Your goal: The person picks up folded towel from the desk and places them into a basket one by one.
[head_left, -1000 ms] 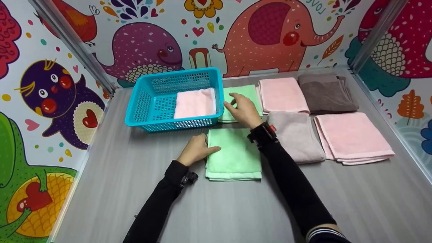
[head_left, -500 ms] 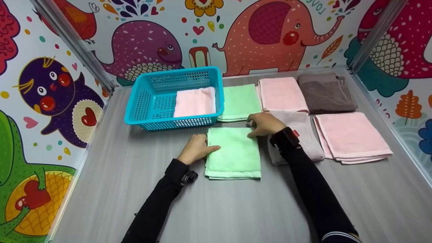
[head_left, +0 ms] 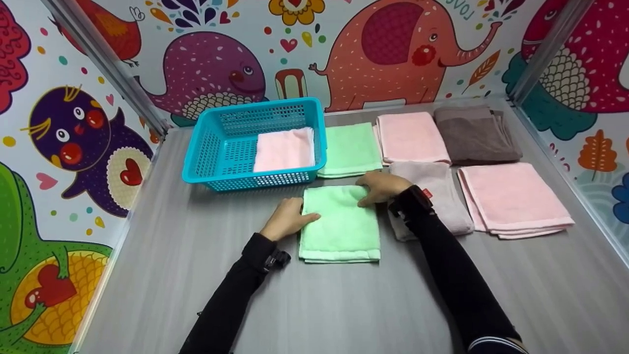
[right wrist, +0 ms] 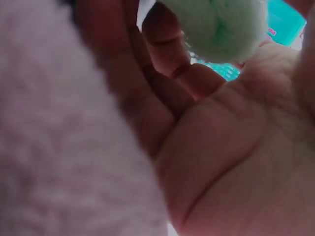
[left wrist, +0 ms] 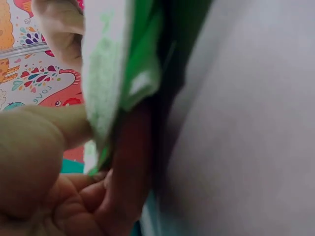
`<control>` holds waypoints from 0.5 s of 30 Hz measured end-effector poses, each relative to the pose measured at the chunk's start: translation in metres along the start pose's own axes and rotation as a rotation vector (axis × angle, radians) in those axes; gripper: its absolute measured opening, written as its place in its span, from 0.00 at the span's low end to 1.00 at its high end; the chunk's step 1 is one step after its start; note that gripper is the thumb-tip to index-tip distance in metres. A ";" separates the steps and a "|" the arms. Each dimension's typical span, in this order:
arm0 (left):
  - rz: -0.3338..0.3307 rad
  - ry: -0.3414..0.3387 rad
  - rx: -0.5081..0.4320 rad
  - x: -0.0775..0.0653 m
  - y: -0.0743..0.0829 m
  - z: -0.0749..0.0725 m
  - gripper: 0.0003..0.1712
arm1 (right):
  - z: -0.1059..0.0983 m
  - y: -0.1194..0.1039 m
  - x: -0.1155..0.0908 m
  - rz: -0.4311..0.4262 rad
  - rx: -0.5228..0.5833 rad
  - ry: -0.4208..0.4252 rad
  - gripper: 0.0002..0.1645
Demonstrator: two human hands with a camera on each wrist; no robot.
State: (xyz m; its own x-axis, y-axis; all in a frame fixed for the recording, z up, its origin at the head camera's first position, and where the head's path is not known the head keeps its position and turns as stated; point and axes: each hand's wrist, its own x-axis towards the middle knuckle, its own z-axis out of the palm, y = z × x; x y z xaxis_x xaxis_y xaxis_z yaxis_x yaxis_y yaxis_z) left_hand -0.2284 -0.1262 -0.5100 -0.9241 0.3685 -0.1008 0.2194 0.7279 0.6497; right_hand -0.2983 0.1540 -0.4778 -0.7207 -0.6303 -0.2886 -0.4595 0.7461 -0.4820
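A folded light green towel (head_left: 339,228) lies on the grey table in front of the basket. At its left edge my left hand (head_left: 285,219) grips it, thumb on top; in the left wrist view the fingers go beneath the green layers (left wrist: 106,64). My right hand (head_left: 385,188) holds the far right corner, the thumb on the upper face. In the right wrist view, curled fingers surround the rounded green edge (right wrist: 221,24). Close beside the right hand, partly under its wrist, is a folded light grey towel (head_left: 432,216).
A turquoise basket (head_left: 255,183) with a folded pink towel (head_left: 284,150) inside stands at the back left. Right of it lie another green towel (head_left: 351,147), a pink towel (head_left: 413,137), a brown towel (head_left: 474,137) and, nearer, a pink stack (head_left: 513,199). Patterned walls enclose the table.
My right hand has come from above the rear green towel, near the basket, down and right to the near green towel's far right corner. The left hand has stayed at the left edge.
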 end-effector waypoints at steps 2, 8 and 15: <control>0.012 -0.004 -0.010 0.000 0.000 0.001 0.16 | 0.000 0.001 0.001 -0.004 -0.002 -0.002 0.30; 0.033 -0.011 -0.020 0.001 0.000 0.002 0.13 | -0.001 0.003 0.000 -0.033 -0.022 -0.010 0.30; 0.082 0.015 -0.016 -0.004 0.010 -0.007 0.14 | -0.015 -0.001 -0.013 -0.069 0.034 0.049 0.30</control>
State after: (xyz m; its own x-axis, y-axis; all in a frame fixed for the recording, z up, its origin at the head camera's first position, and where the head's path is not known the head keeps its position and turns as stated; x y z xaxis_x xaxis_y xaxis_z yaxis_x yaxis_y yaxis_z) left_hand -0.2250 -0.1247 -0.4975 -0.9078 0.4178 -0.0351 0.2900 0.6861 0.6672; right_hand -0.2959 0.1648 -0.4609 -0.7126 -0.6682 -0.2136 -0.4915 0.6929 -0.5276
